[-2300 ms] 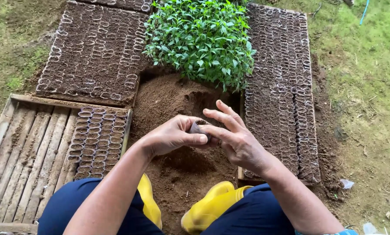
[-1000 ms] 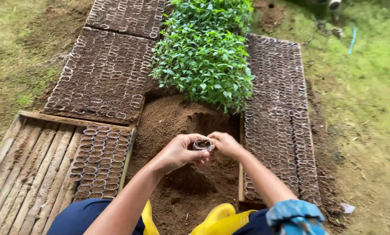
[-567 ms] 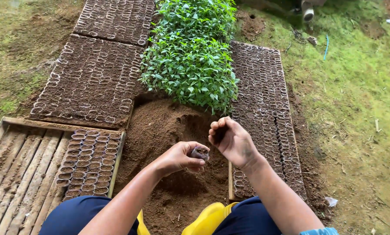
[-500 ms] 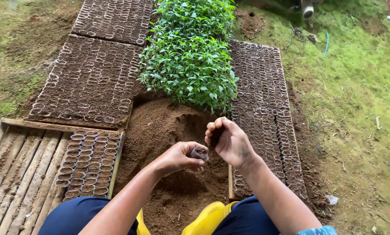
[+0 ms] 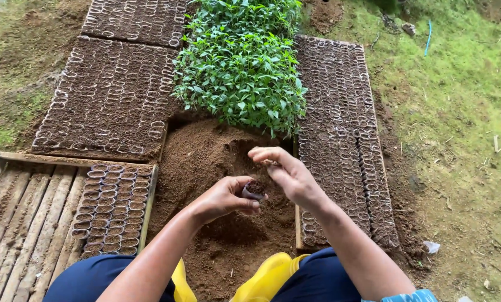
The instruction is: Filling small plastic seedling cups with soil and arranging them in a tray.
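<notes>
My left hand (image 5: 226, 197) grips a small soil-filled seedling pot (image 5: 254, 190) over the mound of brown soil (image 5: 205, 162). My right hand (image 5: 286, 174) hovers just above and to the right of the pot, fingers pinched together over its mouth with soil on them. Both hands are in the middle of the view, above my knees.
A wooden tray (image 5: 21, 201) at the left holds rows of small filled pots (image 5: 113, 204). More blocks of filled pots lie at the upper left (image 5: 113, 95) and right (image 5: 340, 123). Green seedlings (image 5: 242, 61) stand beyond the mound. Yellow boots (image 5: 264, 274) below; grass at right.
My right hand has gone from a closed grip beside the pot to pinched fingers over its mouth. The view has shifted slightly; my left hand keeps hold of the pot.
</notes>
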